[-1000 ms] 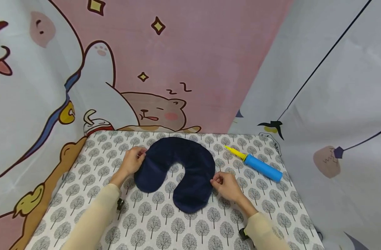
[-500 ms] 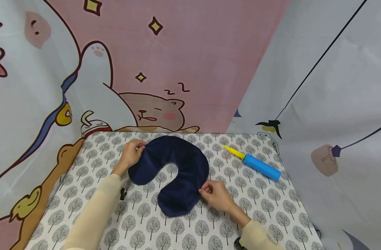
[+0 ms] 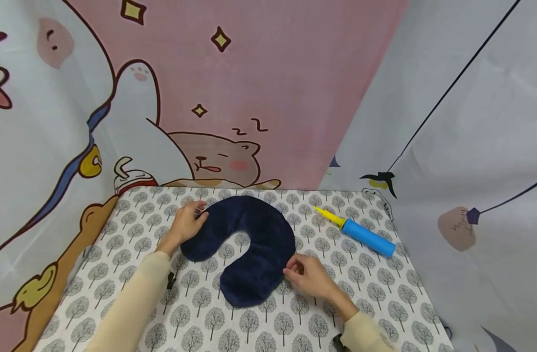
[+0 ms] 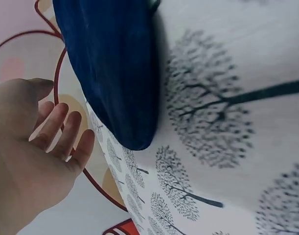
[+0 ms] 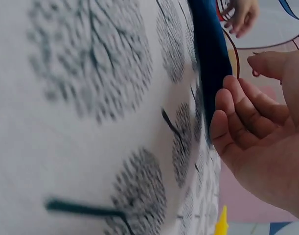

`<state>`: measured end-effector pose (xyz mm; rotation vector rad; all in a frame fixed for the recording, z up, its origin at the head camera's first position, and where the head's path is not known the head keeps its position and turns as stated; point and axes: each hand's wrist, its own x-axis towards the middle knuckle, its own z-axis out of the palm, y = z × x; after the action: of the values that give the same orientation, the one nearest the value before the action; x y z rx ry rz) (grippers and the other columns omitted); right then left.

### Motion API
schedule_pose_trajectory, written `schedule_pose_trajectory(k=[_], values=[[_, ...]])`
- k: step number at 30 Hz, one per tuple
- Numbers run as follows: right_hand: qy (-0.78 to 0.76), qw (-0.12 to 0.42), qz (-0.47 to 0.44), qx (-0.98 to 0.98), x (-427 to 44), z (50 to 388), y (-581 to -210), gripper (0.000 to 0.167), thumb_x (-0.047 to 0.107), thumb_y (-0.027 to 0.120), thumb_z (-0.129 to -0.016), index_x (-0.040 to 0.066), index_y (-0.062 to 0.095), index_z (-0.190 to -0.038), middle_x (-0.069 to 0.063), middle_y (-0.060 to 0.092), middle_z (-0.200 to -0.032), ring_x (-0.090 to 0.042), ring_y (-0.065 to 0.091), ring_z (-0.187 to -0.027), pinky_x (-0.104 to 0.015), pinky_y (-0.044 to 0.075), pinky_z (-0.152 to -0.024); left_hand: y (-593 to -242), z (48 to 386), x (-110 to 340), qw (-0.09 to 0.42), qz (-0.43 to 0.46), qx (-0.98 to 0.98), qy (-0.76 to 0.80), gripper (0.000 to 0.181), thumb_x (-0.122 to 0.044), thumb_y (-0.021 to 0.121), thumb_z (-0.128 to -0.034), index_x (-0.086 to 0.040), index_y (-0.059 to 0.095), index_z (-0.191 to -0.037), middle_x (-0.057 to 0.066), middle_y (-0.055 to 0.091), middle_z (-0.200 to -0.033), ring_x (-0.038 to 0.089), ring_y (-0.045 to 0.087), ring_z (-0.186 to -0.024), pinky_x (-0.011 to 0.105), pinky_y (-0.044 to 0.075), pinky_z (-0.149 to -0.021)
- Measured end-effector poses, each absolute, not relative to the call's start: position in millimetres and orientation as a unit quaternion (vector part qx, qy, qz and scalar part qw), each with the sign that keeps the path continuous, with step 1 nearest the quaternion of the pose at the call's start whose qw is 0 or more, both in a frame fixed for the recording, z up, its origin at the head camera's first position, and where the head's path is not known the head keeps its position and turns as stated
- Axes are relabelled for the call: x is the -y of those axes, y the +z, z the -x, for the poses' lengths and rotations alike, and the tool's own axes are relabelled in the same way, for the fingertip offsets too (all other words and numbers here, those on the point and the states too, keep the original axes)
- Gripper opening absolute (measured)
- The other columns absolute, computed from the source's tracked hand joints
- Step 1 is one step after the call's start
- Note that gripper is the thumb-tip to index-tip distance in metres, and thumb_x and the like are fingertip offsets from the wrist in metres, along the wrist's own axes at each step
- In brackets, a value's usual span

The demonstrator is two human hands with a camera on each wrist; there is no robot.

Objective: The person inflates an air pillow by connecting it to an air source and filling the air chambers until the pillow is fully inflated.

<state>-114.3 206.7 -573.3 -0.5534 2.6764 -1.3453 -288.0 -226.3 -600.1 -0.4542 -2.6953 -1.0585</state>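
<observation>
A dark navy U-shaped neck pillow point(image 3: 273, 234) lies flat on the patterned cloth, its opening turned toward the lower left. At its upper left edge is my left hand point(image 3: 187, 225); in the left wrist view that hand's fingers point(image 4: 66, 132) are loosely bent and hold nothing, with a gap to the navy fabric point(image 4: 115, 73). My right hand point(image 3: 310, 277) is by the pillow's lower right edge. Seen from the right wrist, its fingertips point(image 5: 220, 122) are at the fabric edge point(image 5: 213, 54), while the thumb stands apart from them.
A blue hand pump point(image 3: 369, 238) with a yellow nozzle point(image 3: 330, 215) lies on the right of the table. White cloth with grey trees point(image 3: 215, 315) covers the tabletop. Cartoon-printed curtains point(image 3: 295, 98) hang behind and at both sides.
The pillow has turned clockwise and shifted left, its opening swinging to the lower left. My right hand moved left and nearer with it. The left hand's fingers have loosened from the edge.
</observation>
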Motion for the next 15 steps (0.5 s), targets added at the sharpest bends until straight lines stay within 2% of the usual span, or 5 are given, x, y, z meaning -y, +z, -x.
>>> schedule_pose_trajectory(k=[3,5,9,15], values=[[-0.436,0.026,0.196,-0.878,-213,119,-570,0.011,0.018,0.082,-0.104,0.009,0.077,-0.109,0.004,0.074,-0.088,0.000,0.063,-0.072,-0.023,0.057,-0.067,-570,256,212,0.067,0.161,0.926,-0.335,0.043,-0.015,0.072,-0.1089,0.006,0.067,-0.146,0.029,0.074,-0.135,0.050,0.072,-0.124,0.066,0.058,-0.106],[-0.434,0.008,0.205,-0.877,-217,123,-570,0.018,0.016,0.082,-0.104,0.004,0.077,-0.117,0.002,0.075,-0.093,-0.001,0.063,-0.077,-0.024,0.057,-0.069,-566,242,208,0.055,0.166,0.929,-0.325,0.047,-0.015,0.073,-0.1097,0.006,0.064,-0.151,0.029,0.073,-0.139,0.050,0.070,-0.129,0.067,0.056,-0.111],[-0.426,-0.015,0.207,-0.881,-224,133,-571,0.034,0.015,0.083,-0.104,-0.001,0.073,-0.132,-0.008,0.075,-0.106,-0.006,0.064,-0.085,-0.027,0.058,-0.074,-568,220,201,0.051,0.182,0.923,-0.334,0.055,-0.018,0.075,-0.1091,0.006,0.059,-0.156,0.028,0.071,-0.142,0.049,0.070,-0.131,0.067,0.056,-0.111],[-0.404,-0.014,0.198,-0.893,-234,151,-572,0.041,0.019,0.079,-0.107,0.000,0.069,-0.142,-0.021,0.075,-0.125,-0.024,0.071,-0.097,-0.036,0.062,-0.082,-565,183,181,0.063,0.213,0.913,-0.341,0.055,-0.021,0.077,-0.1083,0.002,0.061,-0.156,0.022,0.073,-0.142,0.045,0.071,-0.132,0.065,0.058,-0.109]])
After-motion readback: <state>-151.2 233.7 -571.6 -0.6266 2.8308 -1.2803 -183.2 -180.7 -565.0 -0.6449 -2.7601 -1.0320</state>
